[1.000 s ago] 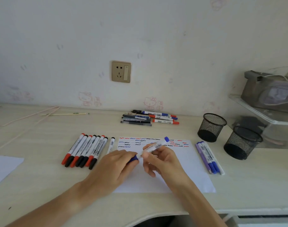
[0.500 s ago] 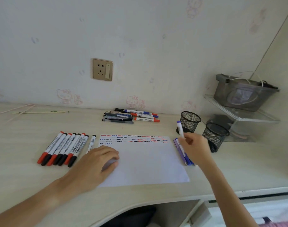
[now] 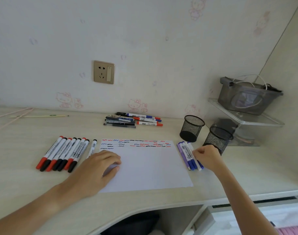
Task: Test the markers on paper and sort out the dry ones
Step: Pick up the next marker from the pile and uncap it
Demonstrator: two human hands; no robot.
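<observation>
now: blue marker set down in the right-hand row

nearest, the left hand [image 3: 100,168] is laid on the paper [image 3: 145,167] at its left edge, fingers loosely bent, nothing held; the sheet is pinned by it. a second ago the same hand was gripping a blue cap while a marker was held over the sheet by the right hand [image 3: 206,156]. half a second ago that marker was carried upright toward the right. it is now lowered into the blue marker row [image 3: 189,156] just right of the paper, and the right hand's fingers are curled over the row's outer side. whether the marker is pinched or already released cannot be told.

judgement: one more marker is tested and sorted.

left of the sheet, the red and black marker row [image 3: 62,153] is unmoved. farther back, two mesh cups [image 3: 192,128] stand empty-looking, and the untested pile [image 3: 133,120] lies by the wall, so testing is judged unfinished.
</observation>
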